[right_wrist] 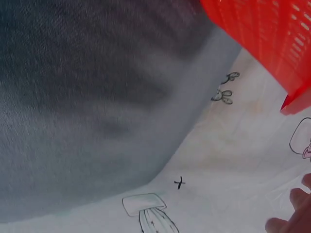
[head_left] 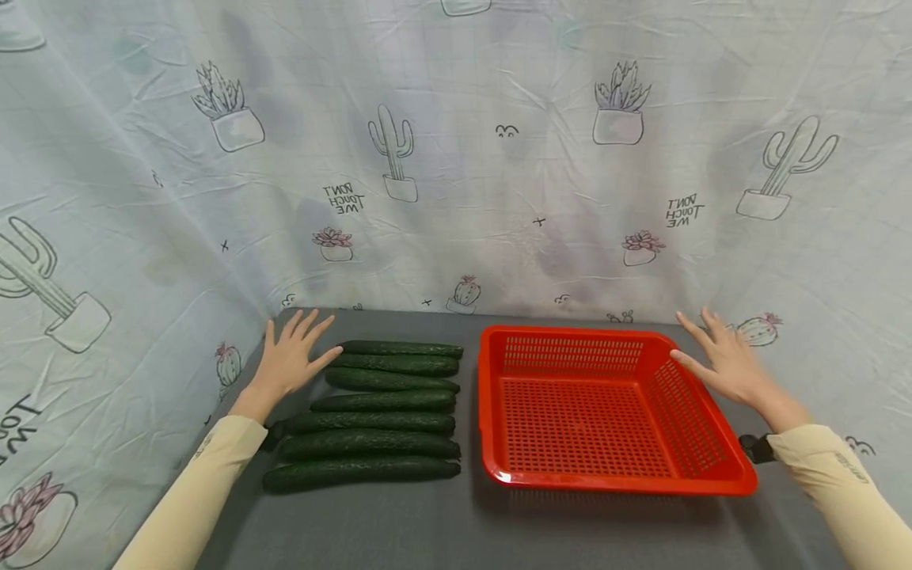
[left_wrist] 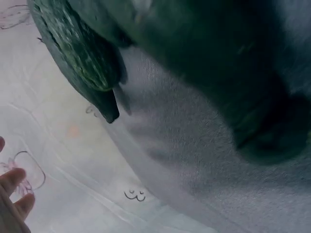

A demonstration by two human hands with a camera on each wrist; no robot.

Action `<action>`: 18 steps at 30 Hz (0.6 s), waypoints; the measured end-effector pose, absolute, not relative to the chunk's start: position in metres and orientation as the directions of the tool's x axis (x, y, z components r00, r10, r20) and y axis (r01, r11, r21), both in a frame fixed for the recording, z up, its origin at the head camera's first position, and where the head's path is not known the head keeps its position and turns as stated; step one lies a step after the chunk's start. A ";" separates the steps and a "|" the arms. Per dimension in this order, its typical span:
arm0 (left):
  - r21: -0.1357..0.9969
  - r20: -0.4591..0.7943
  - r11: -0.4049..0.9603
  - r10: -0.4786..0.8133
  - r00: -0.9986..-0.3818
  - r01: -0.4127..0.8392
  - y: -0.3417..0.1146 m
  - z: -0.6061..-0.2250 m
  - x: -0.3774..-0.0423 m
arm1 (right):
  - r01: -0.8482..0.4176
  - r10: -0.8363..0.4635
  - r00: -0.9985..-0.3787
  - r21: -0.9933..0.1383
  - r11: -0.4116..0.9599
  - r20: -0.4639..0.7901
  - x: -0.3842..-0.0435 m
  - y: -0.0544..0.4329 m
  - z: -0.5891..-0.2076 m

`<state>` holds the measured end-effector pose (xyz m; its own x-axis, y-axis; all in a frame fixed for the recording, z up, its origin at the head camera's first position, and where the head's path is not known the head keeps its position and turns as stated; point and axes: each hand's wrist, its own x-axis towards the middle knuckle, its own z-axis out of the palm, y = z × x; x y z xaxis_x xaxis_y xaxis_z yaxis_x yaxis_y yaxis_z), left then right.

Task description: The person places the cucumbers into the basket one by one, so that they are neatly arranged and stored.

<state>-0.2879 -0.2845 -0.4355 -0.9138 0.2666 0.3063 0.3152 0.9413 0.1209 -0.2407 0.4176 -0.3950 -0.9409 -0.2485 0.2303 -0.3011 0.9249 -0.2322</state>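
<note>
Several dark green cucumbers lie side by side in a column on the left half of the table, roughly parallel. My left hand, fingers spread, is at the far left end of the row, its thumb near the tip of the farthest cucumber. Cucumber ends fill the top of the left wrist view, with fingertips at its lower left. To the right stands a red plastic basket with slotted walls and nothing inside. Beside its right rim my right hand is spread, holding nothing.
The grey table ends at a patterned cloth curtain at the back and both sides. A strip of tabletop runs between the cucumbers and the basket. Dark wrist devices sit at both sleeve cuffs.
</note>
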 end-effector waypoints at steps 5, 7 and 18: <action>0.137 0.290 0.933 0.282 -0.914 0.332 -0.282 -0.439 -0.271 | -0.302 -0.256 -0.951 -0.332 0.894 0.175 -0.234 0.414 -0.398; 0.142 0.273 0.933 0.285 -0.919 0.331 -0.280 -0.440 -0.265 | -0.282 -0.247 -0.959 -0.383 0.880 0.138 -0.230 0.413 -0.399; 0.167 0.263 0.919 0.306 -0.915 0.356 -0.268 -0.444 -0.229 | -0.253 -0.281 -0.959 -0.572 0.781 0.040 -0.217 0.416 -0.409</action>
<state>-0.2286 -0.2677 -0.4436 -0.9147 0.3063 0.2634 0.3560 0.9194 0.1672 -0.2171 0.4159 -0.4087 -0.9588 -0.2811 0.0404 -0.2529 0.7806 -0.5716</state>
